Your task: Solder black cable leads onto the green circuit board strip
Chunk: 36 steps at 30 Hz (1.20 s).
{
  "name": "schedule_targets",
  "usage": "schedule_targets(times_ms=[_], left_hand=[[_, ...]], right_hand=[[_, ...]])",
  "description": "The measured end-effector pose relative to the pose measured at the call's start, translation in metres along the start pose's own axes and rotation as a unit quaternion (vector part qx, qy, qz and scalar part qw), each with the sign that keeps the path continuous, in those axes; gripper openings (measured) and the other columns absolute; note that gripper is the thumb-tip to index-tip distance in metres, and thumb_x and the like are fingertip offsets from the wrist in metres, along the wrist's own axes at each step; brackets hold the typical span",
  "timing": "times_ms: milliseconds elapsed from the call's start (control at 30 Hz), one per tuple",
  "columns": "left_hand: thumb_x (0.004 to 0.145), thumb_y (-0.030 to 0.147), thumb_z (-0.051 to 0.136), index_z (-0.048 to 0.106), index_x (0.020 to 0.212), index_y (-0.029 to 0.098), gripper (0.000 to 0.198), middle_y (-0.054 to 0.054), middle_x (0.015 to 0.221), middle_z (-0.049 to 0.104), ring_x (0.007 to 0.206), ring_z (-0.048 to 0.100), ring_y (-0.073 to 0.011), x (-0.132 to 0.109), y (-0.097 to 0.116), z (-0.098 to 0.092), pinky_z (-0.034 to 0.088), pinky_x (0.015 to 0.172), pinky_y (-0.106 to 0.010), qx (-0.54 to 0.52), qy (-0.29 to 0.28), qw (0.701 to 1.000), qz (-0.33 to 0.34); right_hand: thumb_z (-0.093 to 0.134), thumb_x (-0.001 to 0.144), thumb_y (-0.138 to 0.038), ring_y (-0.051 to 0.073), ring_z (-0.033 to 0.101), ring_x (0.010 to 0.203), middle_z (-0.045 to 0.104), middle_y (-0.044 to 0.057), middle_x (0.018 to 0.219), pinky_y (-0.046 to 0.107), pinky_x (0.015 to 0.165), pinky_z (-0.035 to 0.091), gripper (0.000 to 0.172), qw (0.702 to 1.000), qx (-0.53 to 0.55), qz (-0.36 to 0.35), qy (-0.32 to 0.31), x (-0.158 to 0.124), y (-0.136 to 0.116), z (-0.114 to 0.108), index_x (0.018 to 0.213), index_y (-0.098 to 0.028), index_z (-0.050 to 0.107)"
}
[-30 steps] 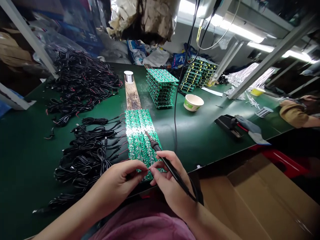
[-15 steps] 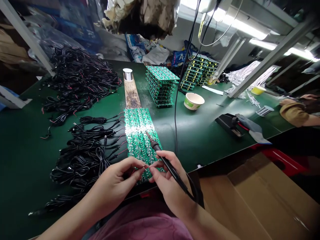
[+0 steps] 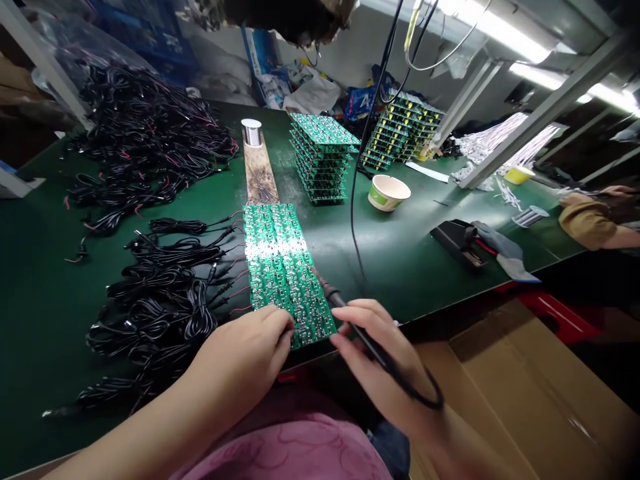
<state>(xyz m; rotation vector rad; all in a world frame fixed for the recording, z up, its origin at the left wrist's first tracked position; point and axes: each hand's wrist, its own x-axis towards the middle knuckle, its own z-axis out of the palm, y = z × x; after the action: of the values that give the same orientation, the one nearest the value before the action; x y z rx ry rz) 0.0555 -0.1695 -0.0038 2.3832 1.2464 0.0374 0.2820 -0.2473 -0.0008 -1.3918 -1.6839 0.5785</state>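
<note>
My right hand (image 3: 387, 360) is wrapped round a soldering iron (image 3: 367, 343), whose tip points up and left beside the right edge of a green circuit board panel (image 3: 275, 267). My left hand (image 3: 253, 343) is closed over the panel's near left part; its fingertips are turned away, so what they pinch is hidden. Thin red wires run from the panel's left edge to coiled black cables (image 3: 165, 293) with plugs on them. The panel's far end meets a stained wooden strip (image 3: 260, 173) bearing a shiny metal cylinder (image 3: 253, 133).
Behind are a stack of green boards (image 3: 323, 160) and another with yellow parts (image 3: 400, 130). A paper bowl (image 3: 389, 193), a black holder (image 3: 457, 243) and a solder spool (image 3: 530, 217) are on the right. A loose cable pile (image 3: 150, 140) lies left. A co-worker's sleeve (image 3: 587, 220) shows far right.
My hands have parted. The right hand moved right with the soldering iron; the left hand turned over, hiding the thin wire seen at its fingertips before. The view shifted slightly.
</note>
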Motion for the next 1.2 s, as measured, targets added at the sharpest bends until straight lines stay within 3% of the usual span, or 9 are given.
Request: schedule_targets(times_ms=[67, 233, 367, 833, 933, 1033, 1200], left_hand=[[0.107, 0.028, 0.04, 0.067, 0.099, 0.023, 0.028, -0.005, 0.102, 0.071, 0.095, 0.07, -0.0254, 0.001, 0.0, 0.001, 0.049, 0.082, -0.039, -0.002, 0.002, 1.0, -0.012], [0.104, 0.029, 0.049, 0.069, 0.093, 0.024, 0.023, -0.002, 0.098, 0.071, 0.091, 0.068, -0.0211, 0.001, -0.002, 0.0, 0.047, 0.079, -0.034, -0.033, 0.001, 0.999, -0.018], [0.104, 0.032, 0.049, 0.069, 0.091, 0.025, 0.025, 0.0, 0.096, 0.071, 0.087, 0.067, -0.0187, 0.001, -0.004, 0.0, 0.045, 0.076, -0.031, -0.059, 0.002, 0.998, -0.005], [0.104, 0.032, 0.047, 0.069, 0.092, 0.025, 0.026, -0.001, 0.094, 0.071, 0.088, 0.068, -0.0196, 0.002, -0.006, 0.002, 0.047, 0.077, -0.031, -0.061, 0.015, 0.998, 0.016], [0.104, 0.031, 0.048, 0.069, 0.092, 0.024, 0.025, -0.001, 0.096, 0.071, 0.089, 0.068, -0.02, 0.002, -0.004, 0.002, 0.048, 0.079, -0.032, -0.05, 0.015, 0.999, 0.015], [0.105, 0.03, 0.048, 0.069, 0.094, 0.024, 0.024, -0.002, 0.099, 0.072, 0.091, 0.068, -0.0207, 0.001, -0.002, 0.003, 0.048, 0.079, -0.033, -0.033, 0.011, 0.999, 0.016], [0.106, 0.028, 0.047, 0.07, 0.098, 0.023, 0.025, -0.003, 0.103, 0.071, 0.095, 0.069, -0.0225, -0.003, 0.0, 0.005, 0.051, 0.082, -0.035, -0.002, 0.005, 1.0, 0.015]], right_hand=[[0.067, 0.105, -0.024, 0.015, 0.076, 0.094, 0.075, 0.001, 0.111, 0.026, 0.092, 0.064, 0.019, 0.999, -0.026, 0.038, 0.02, -0.008, -0.002, -0.021, 0.12, -0.032, 0.074], [0.068, 0.105, -0.029, 0.013, 0.082, 0.083, 0.083, -0.003, 0.106, 0.016, 0.072, 0.065, 0.019, 0.994, -0.045, 0.094, 0.02, -0.026, -0.011, -0.05, 0.121, -0.036, 0.076], [0.067, 0.104, -0.028, 0.012, 0.083, 0.08, 0.084, -0.003, 0.097, 0.013, 0.069, 0.064, 0.014, 0.995, -0.015, 0.098, -0.019, -0.029, -0.019, -0.047, 0.113, -0.031, 0.077], [0.065, 0.104, -0.03, 0.014, 0.081, 0.078, 0.083, -0.001, 0.092, 0.016, 0.071, 0.066, 0.014, 0.993, -0.027, 0.106, -0.03, -0.02, -0.029, -0.045, 0.106, -0.028, 0.078], [0.066, 0.103, -0.028, 0.014, 0.082, 0.079, 0.084, -0.003, 0.093, 0.016, 0.071, 0.066, 0.012, 0.994, -0.055, 0.083, -0.036, -0.02, -0.032, -0.046, 0.108, -0.03, 0.077], [0.069, 0.1, -0.027, 0.015, 0.083, 0.087, 0.085, -0.003, 0.099, 0.018, 0.081, 0.067, 0.012, 0.994, -0.093, 0.043, -0.035, -0.02, -0.036, -0.045, 0.109, -0.031, 0.076], [0.067, 0.102, -0.026, 0.014, 0.082, 0.089, 0.084, -0.005, 0.1, 0.018, 0.083, 0.066, 0.015, 0.993, -0.12, 0.017, 0.008, -0.024, -0.039, -0.048, 0.112, -0.035, 0.074]])
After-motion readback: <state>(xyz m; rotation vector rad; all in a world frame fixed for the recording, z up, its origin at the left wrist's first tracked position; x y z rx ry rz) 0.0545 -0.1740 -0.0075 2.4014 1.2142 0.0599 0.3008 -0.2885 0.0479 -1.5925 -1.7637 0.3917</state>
